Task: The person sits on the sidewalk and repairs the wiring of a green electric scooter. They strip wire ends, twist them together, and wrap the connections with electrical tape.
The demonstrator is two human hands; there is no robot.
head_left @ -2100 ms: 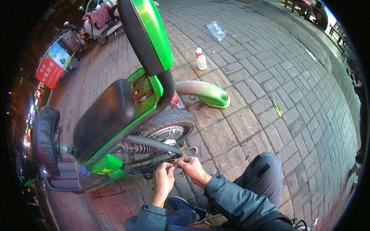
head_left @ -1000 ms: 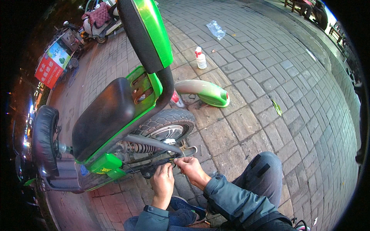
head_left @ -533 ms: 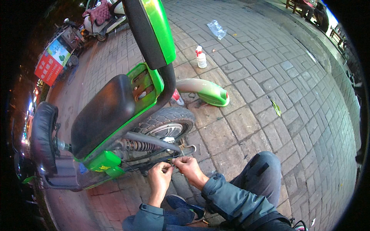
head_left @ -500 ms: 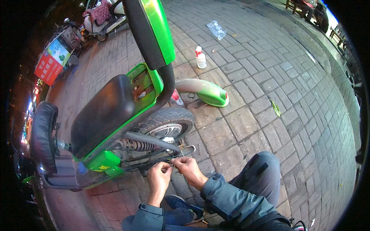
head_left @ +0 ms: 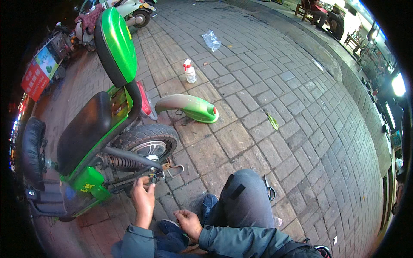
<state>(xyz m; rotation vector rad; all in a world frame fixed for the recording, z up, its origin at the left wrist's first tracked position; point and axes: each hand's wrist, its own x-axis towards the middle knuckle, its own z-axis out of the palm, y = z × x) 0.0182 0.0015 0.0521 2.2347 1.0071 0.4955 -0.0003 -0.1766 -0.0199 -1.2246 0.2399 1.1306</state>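
A green and black electric scooter (head_left: 88, 122) stands at the left, its rear wheel (head_left: 165, 139) uncovered. Beside the wheel hub, my left hand (head_left: 144, 200) is closed, finger and thumb pinching thin wires (head_left: 152, 175) that come from near the axle. Lower down, above my shoes, my right hand (head_left: 188, 222) is apart from the scooter. Its fingers are curled together, and whatever they may hold is too small to make out. Close behind the axle a bent metal stand (head_left: 177, 170) sticks out.
Behind the wheel lie a green and grey mudguard (head_left: 193, 106) and a red lamp piece (head_left: 146, 101). A white spray bottle (head_left: 189, 72) stands beyond, near a clear plastic bag (head_left: 211, 41). Scissors (head_left: 270, 189) lie right of my knee (head_left: 243, 193). More scooters (head_left: 133, 13) stand far left.
My right hand has left the wires and drawn back toward my body. The left hand stays by the hub. My view has turned to the right, bringing the scissors into sight.
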